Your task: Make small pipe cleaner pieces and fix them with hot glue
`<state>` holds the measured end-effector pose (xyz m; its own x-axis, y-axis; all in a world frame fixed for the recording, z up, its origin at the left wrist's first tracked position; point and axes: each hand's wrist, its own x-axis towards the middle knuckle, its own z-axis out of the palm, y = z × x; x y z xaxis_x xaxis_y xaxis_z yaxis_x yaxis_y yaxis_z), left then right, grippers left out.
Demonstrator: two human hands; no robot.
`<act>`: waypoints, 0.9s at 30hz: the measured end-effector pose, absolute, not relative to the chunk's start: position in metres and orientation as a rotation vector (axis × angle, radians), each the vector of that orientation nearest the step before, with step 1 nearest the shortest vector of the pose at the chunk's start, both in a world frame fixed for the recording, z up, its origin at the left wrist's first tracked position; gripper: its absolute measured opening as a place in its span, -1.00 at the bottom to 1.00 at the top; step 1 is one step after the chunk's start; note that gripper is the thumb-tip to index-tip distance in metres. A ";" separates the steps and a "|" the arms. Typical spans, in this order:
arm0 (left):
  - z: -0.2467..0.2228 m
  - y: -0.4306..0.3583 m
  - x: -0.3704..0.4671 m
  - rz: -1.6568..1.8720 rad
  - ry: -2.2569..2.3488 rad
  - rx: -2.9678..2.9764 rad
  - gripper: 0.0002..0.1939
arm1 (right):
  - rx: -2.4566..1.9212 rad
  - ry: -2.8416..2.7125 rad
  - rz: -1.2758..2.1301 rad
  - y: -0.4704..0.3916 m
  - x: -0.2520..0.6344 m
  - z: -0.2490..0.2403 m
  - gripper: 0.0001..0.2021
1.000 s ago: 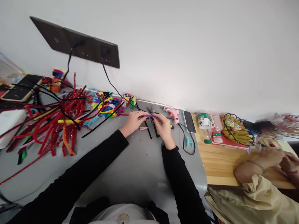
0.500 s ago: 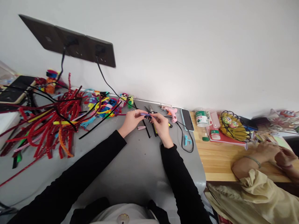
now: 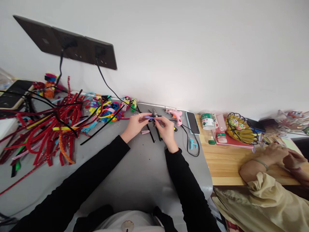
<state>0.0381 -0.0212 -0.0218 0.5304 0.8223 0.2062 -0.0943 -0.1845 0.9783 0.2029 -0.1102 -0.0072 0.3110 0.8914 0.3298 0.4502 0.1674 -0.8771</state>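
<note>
While my left hand (image 3: 136,126) pinches a slim purple strip (image 3: 149,117), apparently chenille, above the grey bench (image 3: 137,167), my right hand (image 3: 167,129) pinches its other end, beside a small black piece (image 3: 152,120), details unclear. Best handling: left steady, right light. Containers, wooden bench (image 3: 224,164): yellow basket edged in black wire (image 3: 245,136), holding round green-and-pink pieces (image 3: 234,123); clear plastic bottle labelled white and green (image 3: 208,122), contents indiscernible.

A craft workspace, with red pipe cleaners (image 3: 67,113), fuzzy dolls (image 3: 126,102), a glue gun (image 3: 178,117)
</note>
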 end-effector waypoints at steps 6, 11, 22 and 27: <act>-0.022 -0.019 0.037 0.894 0.640 1.572 -0.57 | -1.487 -1.330 0.429 -0.110 0.201 -0.007 -0.80; -0.020 -0.023 0.037 0.873 0.627 1.591 -0.57 | -1.526 -1.308 0.354 -0.110 0.200 -0.006 -0.81; -0.018 -0.040 0.045 0.809 0.592 1.771 -0.49 | -1.615 -1.131 0.232 -0.109 0.190 -0.015 -0.79; -0.013 -0.031 0.038 0.882 0.595 1.874 -0.52 | -1.587 -1.140 0.289 -0.106 0.192 -0.015 -0.78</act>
